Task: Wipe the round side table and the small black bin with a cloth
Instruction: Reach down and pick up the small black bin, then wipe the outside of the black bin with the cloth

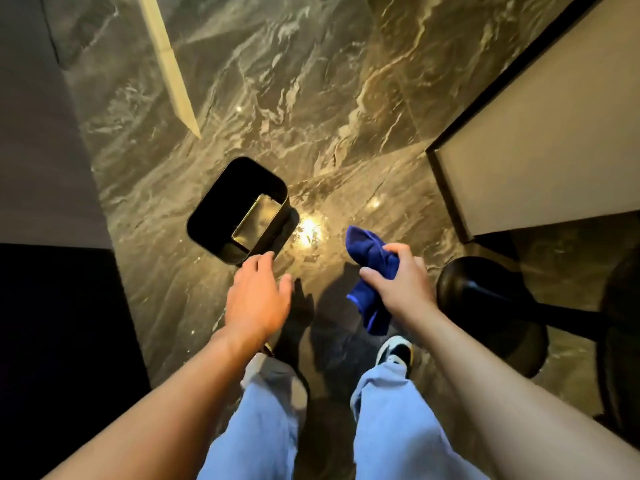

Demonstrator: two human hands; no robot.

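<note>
The small black bin [225,199] stands upright on the marble floor, rectangular with rounded corners, its inside bare and shiny. My left hand [258,299] hovers just short of the bin's near rim, fingers spread, holding nothing. My right hand [398,277] is closed around a bunched blue cloth [372,268], held above the floor to the right of the bin. At the right edge I see a round black base and pole [485,299], which looks like the foot of the side table; its top is mostly out of view.
A pale block with a dark edge [540,133] fills the upper right. A grey wall [38,133] and a dark surface [59,341] run along the left. A cream strip [169,64] lies across the marble floor [311,98]. My legs and shoes are below.
</note>
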